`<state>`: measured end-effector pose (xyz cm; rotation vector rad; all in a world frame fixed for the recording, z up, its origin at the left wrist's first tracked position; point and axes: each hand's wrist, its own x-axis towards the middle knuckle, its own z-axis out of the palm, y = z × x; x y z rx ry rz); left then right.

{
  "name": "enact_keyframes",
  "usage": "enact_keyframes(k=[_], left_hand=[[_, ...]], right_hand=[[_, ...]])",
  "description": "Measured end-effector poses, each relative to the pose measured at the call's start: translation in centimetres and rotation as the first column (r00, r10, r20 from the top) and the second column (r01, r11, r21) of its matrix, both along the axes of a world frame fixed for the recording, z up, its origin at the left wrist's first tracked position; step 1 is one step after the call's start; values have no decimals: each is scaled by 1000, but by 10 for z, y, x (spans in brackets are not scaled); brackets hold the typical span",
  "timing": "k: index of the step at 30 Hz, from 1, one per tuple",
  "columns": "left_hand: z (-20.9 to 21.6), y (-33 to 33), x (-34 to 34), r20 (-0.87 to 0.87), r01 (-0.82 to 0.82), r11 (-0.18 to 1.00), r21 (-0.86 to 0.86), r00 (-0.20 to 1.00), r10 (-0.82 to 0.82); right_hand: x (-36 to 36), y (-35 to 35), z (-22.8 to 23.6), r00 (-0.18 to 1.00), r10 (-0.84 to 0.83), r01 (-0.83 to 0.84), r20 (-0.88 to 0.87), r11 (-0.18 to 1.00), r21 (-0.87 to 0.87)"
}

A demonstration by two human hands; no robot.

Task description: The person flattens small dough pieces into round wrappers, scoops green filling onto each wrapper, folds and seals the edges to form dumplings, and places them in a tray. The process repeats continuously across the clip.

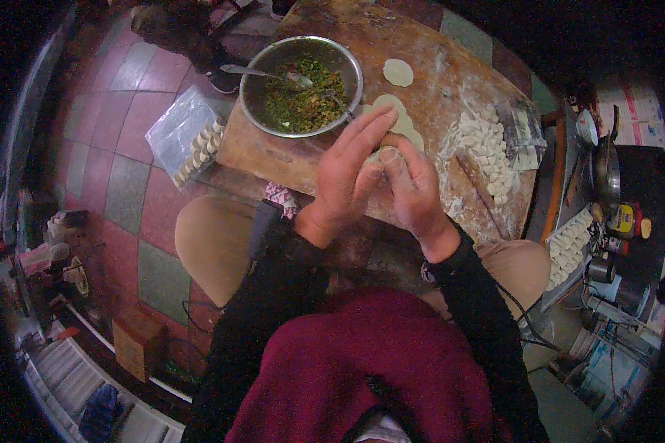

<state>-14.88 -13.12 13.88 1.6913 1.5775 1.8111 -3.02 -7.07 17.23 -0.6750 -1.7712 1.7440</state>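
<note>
My left hand (345,168) and my right hand (414,184) meet over the near edge of the floury wooden board (273,159). Between their thumbs and fingers they press a dumpling (377,156), of which only a little pale dough shows. Just beyond my fingertips lie overlapping round dough wrappers (410,135), and a single wrapper (398,72) lies farther back. Left of them stands a steel bowl (248,103) of chopped green filling (303,103), with a metal spoon (247,71) resting in it.
Small dough pieces (484,144) lie in flour at the right, beside a rolling pin (480,186). Finished dumplings sit on a tray (162,140) at the left and in rows (569,247) at the far right. My knees (210,247) flank the board's near side.
</note>
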Motion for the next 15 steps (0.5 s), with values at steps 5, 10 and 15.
enact_keyframes(k=[5,10,15], left_hand=[[8,6,2,-222,-226,968,112,944,246],[17,3,22,316,-93,995,27,945,79],[13,-2,29,315,19,991,-136,949,25]], right_hand=[[-4,-15,4,999,-28,27,-30,999,-47],[-9,-26,4,983,-162,180,-82,933,312],[-2,-38,10,960,-269,205,78,865,457]])
